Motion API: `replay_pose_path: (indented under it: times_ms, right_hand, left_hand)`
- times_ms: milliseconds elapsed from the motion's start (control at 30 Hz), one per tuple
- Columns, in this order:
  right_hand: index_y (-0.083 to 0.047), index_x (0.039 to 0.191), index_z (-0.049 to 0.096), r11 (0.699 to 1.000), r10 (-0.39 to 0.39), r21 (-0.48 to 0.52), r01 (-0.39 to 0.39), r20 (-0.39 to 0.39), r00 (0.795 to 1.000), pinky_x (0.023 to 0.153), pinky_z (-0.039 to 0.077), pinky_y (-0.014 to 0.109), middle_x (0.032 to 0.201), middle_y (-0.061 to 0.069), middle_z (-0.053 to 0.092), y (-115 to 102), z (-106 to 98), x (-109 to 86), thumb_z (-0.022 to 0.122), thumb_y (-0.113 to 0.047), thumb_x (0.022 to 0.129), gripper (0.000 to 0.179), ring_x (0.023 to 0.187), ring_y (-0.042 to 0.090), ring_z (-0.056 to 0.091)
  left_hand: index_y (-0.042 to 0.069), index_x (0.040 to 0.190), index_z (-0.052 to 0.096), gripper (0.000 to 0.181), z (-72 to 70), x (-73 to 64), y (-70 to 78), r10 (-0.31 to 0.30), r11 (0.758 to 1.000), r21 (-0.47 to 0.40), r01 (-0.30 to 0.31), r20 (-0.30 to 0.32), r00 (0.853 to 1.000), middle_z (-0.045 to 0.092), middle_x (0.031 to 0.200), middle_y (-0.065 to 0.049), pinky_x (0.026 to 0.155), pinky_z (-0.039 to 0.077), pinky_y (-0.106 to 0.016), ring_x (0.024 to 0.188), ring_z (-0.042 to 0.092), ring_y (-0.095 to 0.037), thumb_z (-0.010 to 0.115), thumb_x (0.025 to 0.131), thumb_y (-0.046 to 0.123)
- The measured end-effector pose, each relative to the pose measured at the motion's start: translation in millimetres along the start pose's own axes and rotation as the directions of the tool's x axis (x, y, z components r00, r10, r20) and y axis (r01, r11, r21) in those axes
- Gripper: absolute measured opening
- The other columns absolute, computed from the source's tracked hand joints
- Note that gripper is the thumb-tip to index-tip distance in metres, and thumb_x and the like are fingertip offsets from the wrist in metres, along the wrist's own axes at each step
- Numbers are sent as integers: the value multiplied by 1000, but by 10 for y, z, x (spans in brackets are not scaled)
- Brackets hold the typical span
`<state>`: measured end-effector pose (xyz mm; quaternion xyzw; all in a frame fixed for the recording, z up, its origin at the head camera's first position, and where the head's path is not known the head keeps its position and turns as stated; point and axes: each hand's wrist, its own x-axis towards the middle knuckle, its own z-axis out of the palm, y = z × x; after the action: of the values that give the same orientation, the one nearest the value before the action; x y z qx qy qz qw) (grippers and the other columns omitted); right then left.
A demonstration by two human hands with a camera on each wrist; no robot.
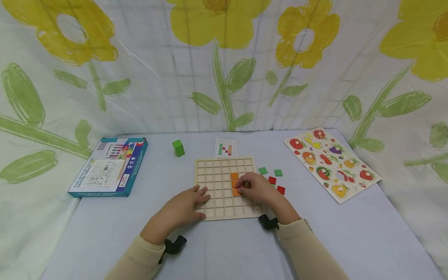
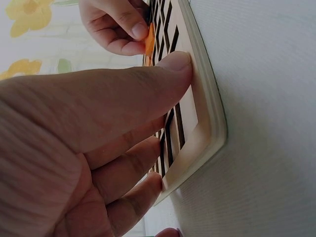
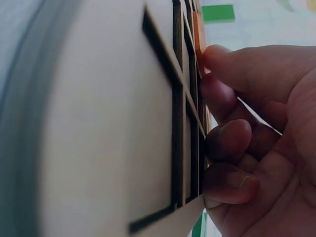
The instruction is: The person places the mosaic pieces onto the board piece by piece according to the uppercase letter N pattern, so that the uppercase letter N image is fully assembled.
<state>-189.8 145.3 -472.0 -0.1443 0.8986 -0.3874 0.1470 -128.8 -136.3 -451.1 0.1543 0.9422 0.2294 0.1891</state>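
A wooden grid board (image 1: 218,202) lies on the white-covered table in front of me. Fingers spread, my left hand (image 1: 182,206) rests on the board's left side, its thumb near the front-left corner. Over the right half of the grid, my right hand (image 1: 257,188) pinches an orange square tile (image 2: 150,40) between thumb and index finger, at the board's surface. Other orange tiles (image 1: 234,176) sit in the same column of cells, partly covered by the fingers. A small pattern card (image 1: 226,147) with coloured squares lies just behind the board.
Loose green tiles (image 1: 278,172) and red tiles (image 1: 281,190) lie right of the board, near my right hand. A green block (image 1: 178,148) stands at the back left. Farther left is a blue-edged box (image 1: 108,167); a fruit picture board (image 1: 332,165) lies at the right.
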Motion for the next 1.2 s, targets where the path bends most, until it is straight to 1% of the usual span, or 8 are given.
replay_pose_path:
  times_ms: [433,533,600,667,733,900,1033,1200]
  right_hand:
    - [-23,99,80,999,2,-36,-2,-6,1000,81,52,32,101,-6,70,-8,6,-6,78,-13,101,10,90,16,58]
    - [-22,101,80,1000,5,-20,-5,-10,1000,80,52,32,100,-5,71,7,-58,-16,78,-16,102,6,89,17,59]
    - [-20,105,80,1000,12,-4,-12,-32,999,77,52,33,101,-3,71,42,-162,-33,76,-17,103,5,88,19,59]
    - [-17,110,80,1000,27,11,-26,-72,997,74,51,33,102,0,71,114,-312,-65,75,-18,104,8,86,20,58]
    - [-14,115,79,998,56,26,-53,-113,992,66,50,33,100,4,72,220,-479,-120,73,-19,105,12,79,22,57]
    - [-12,123,76,986,169,18,-168,-170,971,66,51,33,102,8,73,531,-806,-317,70,-23,106,20,82,25,58]
    - [-13,124,76,970,241,6,-243,-138,961,76,52,33,105,6,70,726,-888,-480,75,-27,104,24,95,25,59]
    - [-15,122,76,964,263,-6,-264,-83,961,79,50,34,104,6,66,853,-837,-604,81,-28,100,27,97,25,58]
  left_hand:
    - [12,147,70,63,-9,-5,11,2,1000,-2,-2,-6,1000,53,167,-2,130,37,-57,165,35,-31,91,89,20]
    - [12,147,70,63,-11,-9,16,1,1000,-5,-1,-7,1000,53,167,-2,129,37,-58,165,35,-32,92,88,20]
    - [12,147,71,63,-15,-14,20,0,1000,-7,0,-8,1000,53,167,-2,129,37,-58,165,35,-32,92,88,20]
    - [12,146,71,63,-17,-17,22,-1,1000,-8,1,-8,1000,53,167,-1,129,37,-58,165,35,-32,92,88,19]
    - [12,146,71,63,-19,-19,23,-1,1000,-6,1,-8,1000,53,167,-1,129,37,-58,165,35,-32,92,88,20]
    - [12,147,70,63,-31,-17,29,-3,1000,1,3,-3,1000,53,167,-2,129,37,-59,165,35,-33,92,88,20]
    - [12,147,70,63,-42,-23,38,1,1000,4,-1,0,1000,53,167,-3,129,37,-59,165,35,-33,92,89,20]
    - [12,147,70,64,-38,-26,29,3,1000,8,-3,2,1000,53,167,-2,128,37,-60,165,36,-33,92,88,20]
